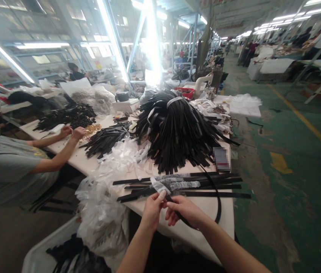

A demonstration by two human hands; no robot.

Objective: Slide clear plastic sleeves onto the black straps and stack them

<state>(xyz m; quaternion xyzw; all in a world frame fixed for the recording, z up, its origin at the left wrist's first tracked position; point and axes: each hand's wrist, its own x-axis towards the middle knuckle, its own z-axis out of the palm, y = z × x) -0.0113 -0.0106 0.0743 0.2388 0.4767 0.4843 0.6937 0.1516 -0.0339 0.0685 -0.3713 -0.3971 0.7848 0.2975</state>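
My left hand (154,207) pinches a white plastic sleeve (160,185) around one end of a black strap (216,189). Close beside it, my right hand (184,209) is closed on the same strap, which runs under the palm and loops up to the right. Just beyond both hands, several black straps (225,195) lie across the table, some with crumpled white plastic sleeves (184,184) around their middles. Behind them rises a large bundle of black straps (174,136), bound near its top with a white band.
At the left, a co-worker (12,167) works with both hands near small gold pieces (92,129). Crumpled white plastic (100,204) hangs over the table edge above a white bin (46,242) holding black pieces. A smaller strap pile (106,138) lies left of the bundle.
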